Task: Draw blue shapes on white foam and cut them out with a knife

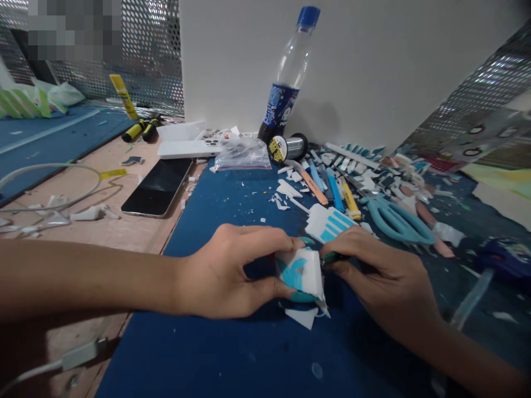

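Note:
A small white piece with light blue shapes (305, 272) stands over the blue mat (199, 342). My left hand (236, 271) grips it between thumb and fingers from the left. My right hand (385, 276) is closed in a pinch on a small dark tool (333, 257), whose end meets the right edge of the white piece. Most of that tool is hidden by the fingers. Below the piece lies a thin white scrap (302, 317). Just behind the hands is a white piece with blue stripes (332, 222).
Light blue scissors (398, 221), coloured cutters (335, 189) and many foam scraps lie behind my right hand. A tilted bottle (286, 83) leans at the back. Left are a phone (158, 187), pliers (141, 129) and a white cable (83, 354).

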Motion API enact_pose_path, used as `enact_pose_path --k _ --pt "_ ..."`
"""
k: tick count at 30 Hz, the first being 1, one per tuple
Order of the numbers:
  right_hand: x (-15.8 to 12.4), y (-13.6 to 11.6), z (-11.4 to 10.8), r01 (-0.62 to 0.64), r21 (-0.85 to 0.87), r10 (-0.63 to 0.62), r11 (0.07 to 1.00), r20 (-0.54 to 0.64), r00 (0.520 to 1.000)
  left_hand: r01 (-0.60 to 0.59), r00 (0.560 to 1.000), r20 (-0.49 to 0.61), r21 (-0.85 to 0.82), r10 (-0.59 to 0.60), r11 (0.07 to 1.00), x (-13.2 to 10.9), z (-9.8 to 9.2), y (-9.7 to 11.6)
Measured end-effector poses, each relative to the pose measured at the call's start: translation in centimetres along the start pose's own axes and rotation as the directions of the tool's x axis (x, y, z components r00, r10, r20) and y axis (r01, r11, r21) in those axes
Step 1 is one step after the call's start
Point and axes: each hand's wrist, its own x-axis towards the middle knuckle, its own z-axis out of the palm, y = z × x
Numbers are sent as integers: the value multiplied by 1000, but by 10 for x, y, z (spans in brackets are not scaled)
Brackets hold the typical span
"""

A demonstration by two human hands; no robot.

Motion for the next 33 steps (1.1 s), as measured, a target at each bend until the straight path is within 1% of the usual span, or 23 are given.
enact_pose_path --k 9,14,18,22,26,33 --pt "0 -1 2 16 -10 -16 1000 -20 1000 23 999 27 -13 -23 1000 1 1 1" --pt "-2 -2 1 2 3 -2 1000 -34 999 55 997 54 -13 -54 998 1 0 2" --pt "-4 -3 1 -4 11 5 1000 -62 998 27 998 50 -39 -25 999 -1 -1 2" --pt "-3 -2 0 38 5 -38 999 -83 996 -4 998 58 -71 8 997 -1 -3 1" --pt "-2 -2 -2 50 -12 -51 999 -80 995 -27 998 45 -108 32 994 1 -5 1" --pt "-3 -2 0 40 -42 -45 998 -132 990 -29 996 79 -79 36 996 4 -6 3"
